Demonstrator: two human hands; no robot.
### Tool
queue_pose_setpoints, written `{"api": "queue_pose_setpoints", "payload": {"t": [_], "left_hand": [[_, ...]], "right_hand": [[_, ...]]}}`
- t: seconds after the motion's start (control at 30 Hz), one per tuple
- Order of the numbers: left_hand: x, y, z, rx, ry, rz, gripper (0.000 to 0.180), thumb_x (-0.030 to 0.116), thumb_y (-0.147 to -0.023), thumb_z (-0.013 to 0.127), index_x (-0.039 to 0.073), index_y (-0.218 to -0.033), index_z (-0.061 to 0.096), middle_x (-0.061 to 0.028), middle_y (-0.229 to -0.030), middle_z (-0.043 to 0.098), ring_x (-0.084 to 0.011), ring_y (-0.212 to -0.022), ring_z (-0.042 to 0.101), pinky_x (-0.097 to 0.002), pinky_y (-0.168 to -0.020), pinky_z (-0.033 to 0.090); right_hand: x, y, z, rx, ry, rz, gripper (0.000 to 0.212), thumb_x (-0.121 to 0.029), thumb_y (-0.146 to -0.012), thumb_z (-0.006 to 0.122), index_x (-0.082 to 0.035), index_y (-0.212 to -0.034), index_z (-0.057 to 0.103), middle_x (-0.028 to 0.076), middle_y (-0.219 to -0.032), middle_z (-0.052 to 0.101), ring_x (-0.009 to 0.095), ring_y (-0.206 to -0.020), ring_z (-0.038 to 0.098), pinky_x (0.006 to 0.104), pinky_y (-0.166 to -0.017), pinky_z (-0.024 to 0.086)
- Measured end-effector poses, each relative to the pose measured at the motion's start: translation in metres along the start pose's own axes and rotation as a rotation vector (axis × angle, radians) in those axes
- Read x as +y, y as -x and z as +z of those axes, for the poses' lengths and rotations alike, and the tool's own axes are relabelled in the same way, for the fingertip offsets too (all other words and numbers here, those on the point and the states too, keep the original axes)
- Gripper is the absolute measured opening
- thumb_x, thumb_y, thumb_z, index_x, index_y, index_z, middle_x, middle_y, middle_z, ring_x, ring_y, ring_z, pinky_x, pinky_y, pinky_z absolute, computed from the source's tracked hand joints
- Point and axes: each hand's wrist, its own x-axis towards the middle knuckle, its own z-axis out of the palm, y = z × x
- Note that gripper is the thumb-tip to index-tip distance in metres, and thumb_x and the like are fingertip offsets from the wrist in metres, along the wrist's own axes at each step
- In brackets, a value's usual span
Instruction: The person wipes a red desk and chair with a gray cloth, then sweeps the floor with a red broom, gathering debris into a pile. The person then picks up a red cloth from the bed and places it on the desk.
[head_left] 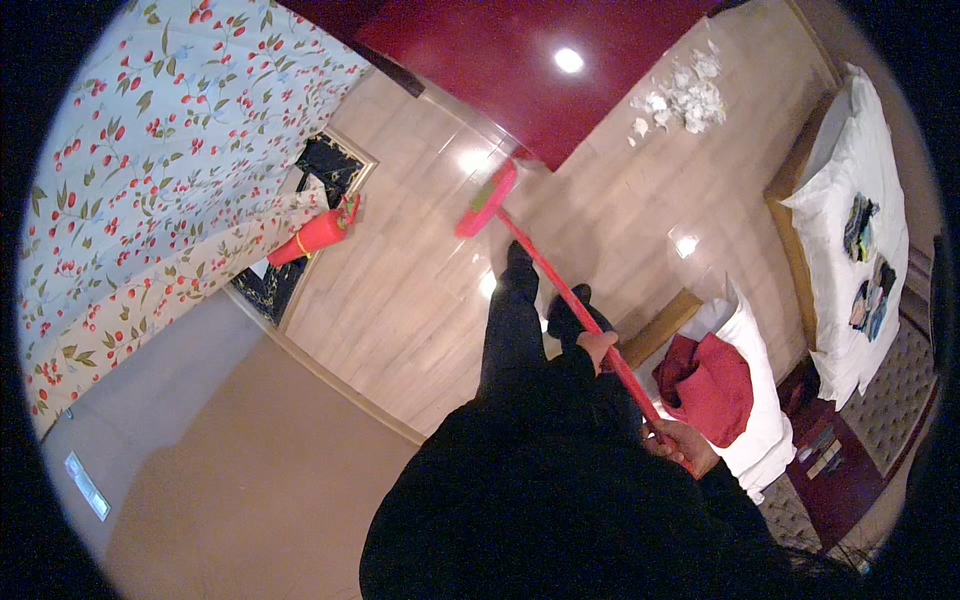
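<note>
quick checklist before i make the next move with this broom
1. Left hand on the broom: ok, wrapped around the handle.
2. Right hand on the broom: ok, gripping nearer the handle's upper end.
3. Broom head at the scraps: not ok, the pile lies apart, up and to the right in the picture.
4. Scraps all in one heap: not ok, a few loose bits lie beside it.
5. Broom head clear of the red cylinder: ok, there is floor between them.
6. Bristles pressed to the floor: cannot tell from above.
</note>
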Motion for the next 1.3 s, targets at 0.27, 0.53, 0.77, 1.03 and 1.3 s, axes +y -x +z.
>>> {"api": "queue_pose_setpoints", "payload": {"t": [0.27, 0.53, 0.77, 1.03, 1.3], "left_hand": [[0.033, -0.026, -0.109, 0.205, -1.163, 0.844, 0.019, 0.020, -0.079, 0.066, 0.004, -0.076, 0.055, -0.0098, -0.064, 0.057, -0.0254, -0.056, 0.059, -0.0408, -0.045, 0.049], [-0.041, -0.151, -0.021, 0.177, -1.389, 0.533, 0.025, 0.027, -0.074, 0.070, 0.005, -0.080, 0.059, -0.0136, -0.071, 0.062, -0.0328, -0.062, 0.063, -0.0453, -0.048, 0.049], [-0.126, -0.174, 0.128, 0.192, -0.076, 0.162, 0.018, 0.020, -0.080, 0.061, 0.003, -0.075, 0.058, -0.0124, -0.067, 0.060, -0.0298, -0.056, 0.059, -0.0460, -0.041, 0.043], [-0.087, -0.138, 0.014, 0.058, -0.517, 0.537, 0.018, 0.018, -0.080, 0.063, 0.007, -0.082, 0.049, -0.0073, -0.064, 0.052, -0.0274, -0.058, 0.056, -0.0397, -0.051, 0.048], [-0.019, -0.119, 0.048, 0.418, 0.856, -0.014, 0.026, 0.030, -0.093, 0.047, 0.011, -0.080, 0.036, -0.0035, -0.061, 0.037, -0.0213, -0.049, 0.038, -0.0424, -0.053, 0.045]], "right_hand": [[-0.059, -0.094, 0.000, -0.240, 0.056, 0.276, 0.024, -0.031, -0.098, 0.049, -0.012, -0.084, 0.048, -0.005, -0.058, 0.039, 0.006, -0.043, 0.036, 0.0224, -0.036, 0.029], [-0.070, -0.033, -0.113, -0.279, -0.104, 0.231, 0.019, -0.027, -0.098, 0.047, -0.011, -0.088, 0.050, -0.003, -0.062, 0.041, 0.007, -0.046, 0.037, 0.0239, -0.039, 0.029], [-0.067, 0.095, -0.190, -0.185, -0.087, 0.124, 0.022, -0.032, -0.098, 0.049, -0.011, -0.095, 0.053, -0.003, -0.062, 0.043, 0.008, -0.044, 0.038, 0.0243, -0.036, 0.030], [-0.113, 0.029, -0.156, -0.227, 0.252, 0.368, 0.023, -0.032, -0.097, 0.049, -0.010, -0.093, 0.051, -0.003, -0.058, 0.041, 0.008, -0.044, 0.040, 0.0240, -0.038, 0.034], [-0.190, -0.034, -0.114, -0.316, 0.247, 0.358, 0.016, -0.015, -0.093, 0.052, -0.009, -0.080, 0.045, -0.006, -0.059, 0.039, 0.005, -0.047, 0.039, 0.0207, -0.041, 0.031]]}}
